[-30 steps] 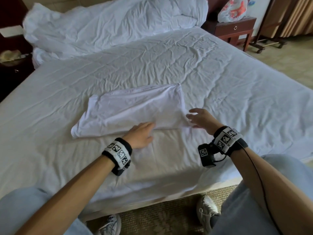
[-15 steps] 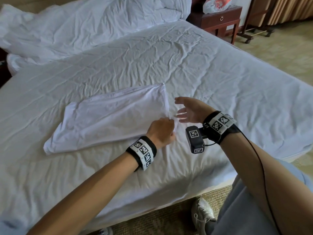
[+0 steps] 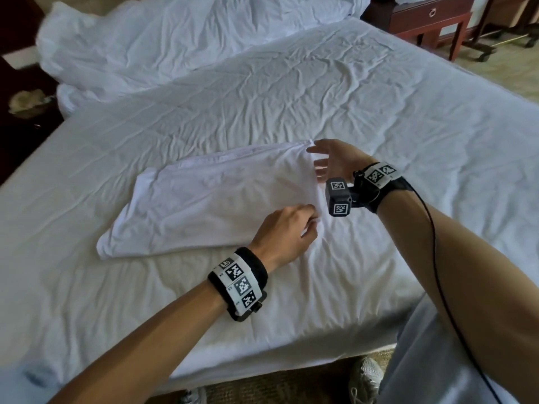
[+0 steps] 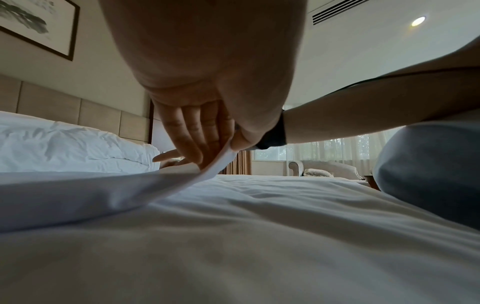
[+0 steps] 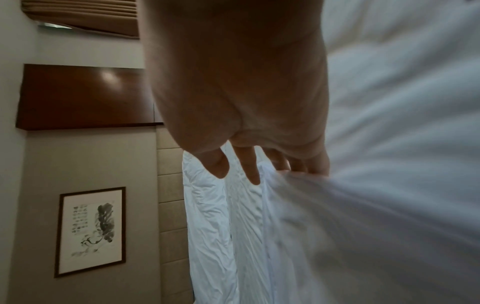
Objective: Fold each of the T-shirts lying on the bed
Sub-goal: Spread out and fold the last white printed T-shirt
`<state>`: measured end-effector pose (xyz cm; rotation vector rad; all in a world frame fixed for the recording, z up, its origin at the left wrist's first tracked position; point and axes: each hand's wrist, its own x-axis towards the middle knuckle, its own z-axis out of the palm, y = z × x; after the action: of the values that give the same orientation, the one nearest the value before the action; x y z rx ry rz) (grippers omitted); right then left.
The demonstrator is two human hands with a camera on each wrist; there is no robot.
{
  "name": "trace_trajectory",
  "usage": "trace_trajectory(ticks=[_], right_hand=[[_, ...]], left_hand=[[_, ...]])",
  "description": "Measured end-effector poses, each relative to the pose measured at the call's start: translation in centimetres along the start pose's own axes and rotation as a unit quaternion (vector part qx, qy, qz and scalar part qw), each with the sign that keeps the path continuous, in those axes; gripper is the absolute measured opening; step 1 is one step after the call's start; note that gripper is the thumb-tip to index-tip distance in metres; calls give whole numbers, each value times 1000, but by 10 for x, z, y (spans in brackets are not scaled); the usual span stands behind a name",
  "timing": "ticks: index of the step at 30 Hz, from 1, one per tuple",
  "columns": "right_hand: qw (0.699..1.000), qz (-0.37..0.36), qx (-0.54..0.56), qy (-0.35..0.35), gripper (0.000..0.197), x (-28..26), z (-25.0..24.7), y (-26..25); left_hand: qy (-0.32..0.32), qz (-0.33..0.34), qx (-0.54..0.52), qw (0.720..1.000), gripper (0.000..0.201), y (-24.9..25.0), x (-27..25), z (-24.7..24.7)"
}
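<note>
A white T-shirt lies folded into a long band across the white bed. My left hand is at the band's near right corner. In the left wrist view, thumb and fingers pinch that corner and lift the T-shirt's edge slightly off the sheet. My right hand hovers at the far right corner with fingers spread and straight. In the right wrist view, the right hand's fingertips reach the cloth edge without closing on it.
A rumpled white duvet is piled at the head of the bed. A red-brown nightstand stands at the far right, and a dark one at the left. The bed's front edge runs just before my knees.
My left hand slid right along the near edge to the right corner and pinched it. My right hand moved away from me to the far right corner, staying open.
</note>
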<state>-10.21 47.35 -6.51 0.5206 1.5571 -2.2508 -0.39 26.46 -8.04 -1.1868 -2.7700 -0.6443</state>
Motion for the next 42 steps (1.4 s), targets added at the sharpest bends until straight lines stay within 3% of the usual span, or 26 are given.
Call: trace_trajectory(ticks=[8,15,22,23,26,27,31,33,37,42], right_hand=[[998,-19,52,39,20,30,5,-5],[992,-48,96,59,6,-2,-24,-16],[990,-93,54,91,32,-73,-93,-4],[989,-96,59,95,46,-82,-100,-2],[987,-123,60,84,109,-107,-109,-3],[986,-139,67,71,118,-112,-104,-5],[975,-174,135,34,121,-113,-67,-15],[971,-182,150,31,115,-102,-43,-20],[970,-173,163,56,36,-78,24,-30],[978,-157,137,21,44,-36,101,-34]], left_hand=[[-32,18,-24,999,15,-3,-2,-3],[-20,23,-108,994,14,26,-4,-10],[-42,27,-278,959,12,97,-2,-1],[-42,27,-296,954,11,104,-3,-1],[-46,1,-345,937,11,116,-10,-2],[-49,-21,-367,929,11,117,-14,-5],[-8,-100,-409,907,16,97,-36,-20],[24,-125,-393,911,18,79,-49,-31],[73,-188,-415,887,13,35,-81,-55],[139,-276,-402,862,12,-27,-123,-84]])
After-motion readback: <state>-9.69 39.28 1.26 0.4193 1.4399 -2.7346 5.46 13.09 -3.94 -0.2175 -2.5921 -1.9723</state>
